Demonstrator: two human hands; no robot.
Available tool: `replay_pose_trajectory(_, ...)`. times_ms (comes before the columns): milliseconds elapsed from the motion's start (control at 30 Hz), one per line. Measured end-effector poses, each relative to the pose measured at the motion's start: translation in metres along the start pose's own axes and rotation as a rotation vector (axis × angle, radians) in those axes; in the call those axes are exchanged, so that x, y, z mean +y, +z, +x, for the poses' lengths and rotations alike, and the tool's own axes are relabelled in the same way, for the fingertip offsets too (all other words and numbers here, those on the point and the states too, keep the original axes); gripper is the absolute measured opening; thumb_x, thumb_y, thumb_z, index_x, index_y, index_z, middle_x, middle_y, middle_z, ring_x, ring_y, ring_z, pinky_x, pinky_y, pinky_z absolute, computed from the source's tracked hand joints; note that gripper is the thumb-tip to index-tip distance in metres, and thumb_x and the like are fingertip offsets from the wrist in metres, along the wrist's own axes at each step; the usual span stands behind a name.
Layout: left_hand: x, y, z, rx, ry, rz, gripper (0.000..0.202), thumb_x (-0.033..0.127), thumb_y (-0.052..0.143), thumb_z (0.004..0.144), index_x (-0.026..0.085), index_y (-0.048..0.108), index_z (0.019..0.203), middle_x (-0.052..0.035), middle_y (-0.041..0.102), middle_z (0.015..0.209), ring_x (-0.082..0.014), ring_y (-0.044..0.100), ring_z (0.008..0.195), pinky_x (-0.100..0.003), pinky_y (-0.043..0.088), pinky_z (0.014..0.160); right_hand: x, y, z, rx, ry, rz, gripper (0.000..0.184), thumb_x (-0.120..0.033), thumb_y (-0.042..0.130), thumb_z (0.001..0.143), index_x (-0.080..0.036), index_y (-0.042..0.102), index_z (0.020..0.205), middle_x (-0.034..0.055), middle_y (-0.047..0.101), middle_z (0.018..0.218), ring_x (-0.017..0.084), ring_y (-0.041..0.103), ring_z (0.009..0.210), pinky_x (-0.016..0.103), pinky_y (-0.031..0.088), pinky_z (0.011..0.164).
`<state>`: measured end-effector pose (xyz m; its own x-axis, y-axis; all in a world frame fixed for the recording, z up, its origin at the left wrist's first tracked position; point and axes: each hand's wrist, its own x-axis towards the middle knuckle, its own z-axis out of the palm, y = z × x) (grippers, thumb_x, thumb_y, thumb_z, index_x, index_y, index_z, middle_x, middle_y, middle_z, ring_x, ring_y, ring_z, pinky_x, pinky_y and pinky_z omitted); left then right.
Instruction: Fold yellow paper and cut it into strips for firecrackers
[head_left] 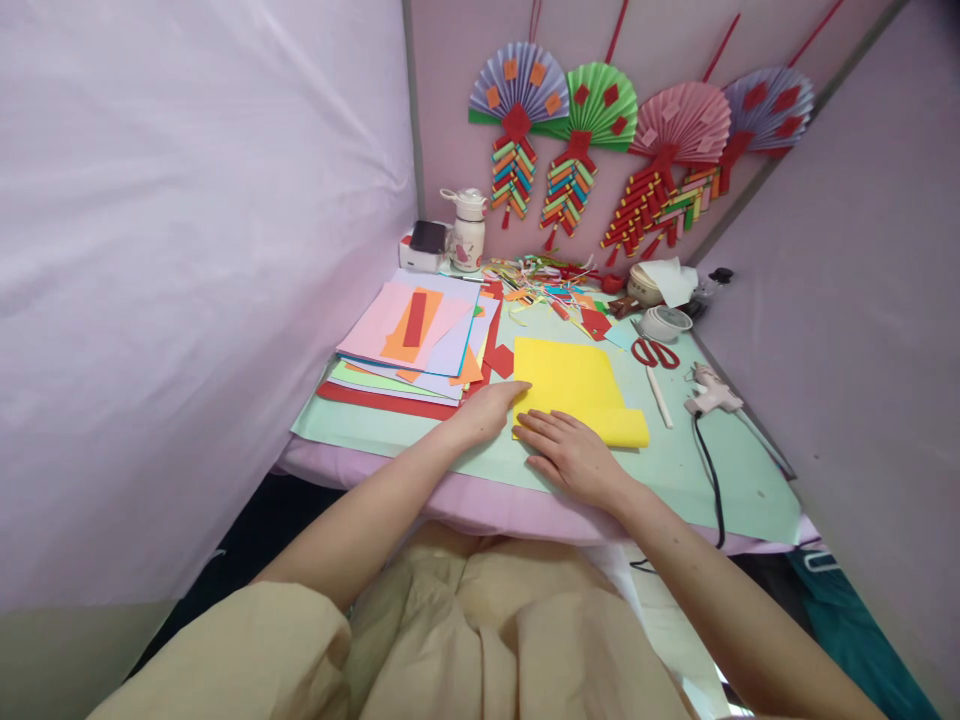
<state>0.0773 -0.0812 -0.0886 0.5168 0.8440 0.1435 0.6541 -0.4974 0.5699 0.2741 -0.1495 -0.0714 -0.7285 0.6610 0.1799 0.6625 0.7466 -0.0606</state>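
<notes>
A yellow paper sheet [574, 385] lies on the pale green mat [705, 480], its near edge folded up into a narrow band. My left hand [486, 412] rests at the sheet's left edge, forefinger stretched onto the paper. My right hand [571, 455] lies flat with fingers spread on the near left corner of the fold. Neither hand grips anything.
A stack of coloured papers [412, 345] sits left of the sheet. Red scissors [655, 352], a white stick [660, 397], a glue gun [709, 395] with black cord, tape roll [666, 322] and paper scraps [547, 285] lie right and behind. Paper fans [592, 110] hang on the wall. Curtains close both sides.
</notes>
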Motion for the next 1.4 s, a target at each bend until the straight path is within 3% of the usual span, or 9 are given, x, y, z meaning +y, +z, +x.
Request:
replay_pose_trajectory(200,0.0052,-0.0019,-0.0002,-0.001,-0.016,0.030,0.047,0.014,0.048,0.086,0.020,0.049,0.132,-0.0036,0.054,0.136,-0.0176,0.051,0.124,-0.027,0.038,0.104,0.0007,-0.0005,0.0004,-0.001,0.000,0.001,0.041,-0.035,0.038,0.096,-0.025,0.048,0.135,0.0059,0.051,0.139,0.023,0.044,0.130,0.047,0.035,0.107)
replay_pose_trajectory(767,0.0060,-0.0025,-0.0015,-0.005,-0.011,0.031,0.046,0.013,0.048,0.086,0.019,0.049,0.132,-0.0040,0.053,0.136,-0.0180,0.050,0.124,-0.028,0.038,0.104,0.0030,0.0010,0.0010,0.006,-0.001,0.021,0.041,-0.033,0.040,0.096,-0.027,0.046,0.136,0.0048,0.049,0.140,0.022,0.043,0.131,0.047,0.037,0.107)
replay_pose_trajectory(967,0.0039,-0.0036,-0.0001,-0.004,-0.006,0.009,0.045,0.012,0.039,0.089,0.018,0.049,0.132,-0.0043,0.053,0.136,-0.0162,0.051,0.123,-0.028,0.038,0.104,0.0020,-0.0002,0.0008,-0.005,0.013,0.024,0.040,-0.034,0.038,0.097,-0.026,0.048,0.135,0.0047,0.049,0.140,0.022,0.043,0.131,0.047,0.036,0.107)
replay_pose_trajectory(1400,0.0056,-0.0015,0.0016,0.012,-0.049,-0.010,0.047,0.009,0.046,0.085,0.021,0.051,0.131,-0.0025,0.056,0.134,-0.0184,0.052,0.121,-0.030,0.041,0.102,0.0023,0.0030,0.0006,0.018,0.010,0.018,0.040,-0.033,0.038,0.096,-0.025,0.048,0.135,0.0048,0.050,0.140,0.022,0.043,0.131,0.047,0.037,0.107)
